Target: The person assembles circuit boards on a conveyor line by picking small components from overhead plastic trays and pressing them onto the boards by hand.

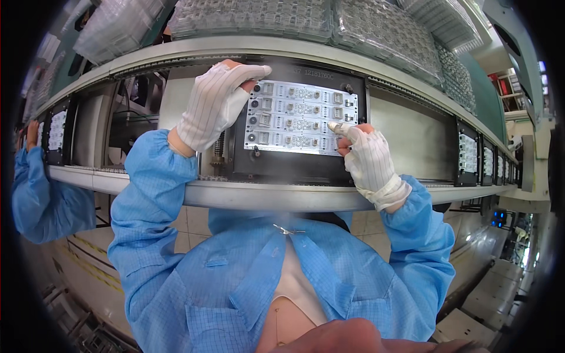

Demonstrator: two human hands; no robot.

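Best touch the white board (300, 117) lightly; left hand (219, 105) curls far left, right hand (369, 156) at right, any pinch unclear

The person has two hands, a left hand (215, 107) and a right hand (372, 160), each in one glove, making two. Between them there is one panel (307, 120), made up of four strips, with four black discs (252, 120), one per strip. At least two pegs (256, 151) show. One carrier (282, 169) bears the panel; one more carrier shows at the left, and at least four at the right, the farthest too small to count. There are two rails (282, 197), at least four stacks (253, 19) of clear trays, one co-worker (44, 194) and two blue coats (247, 259).
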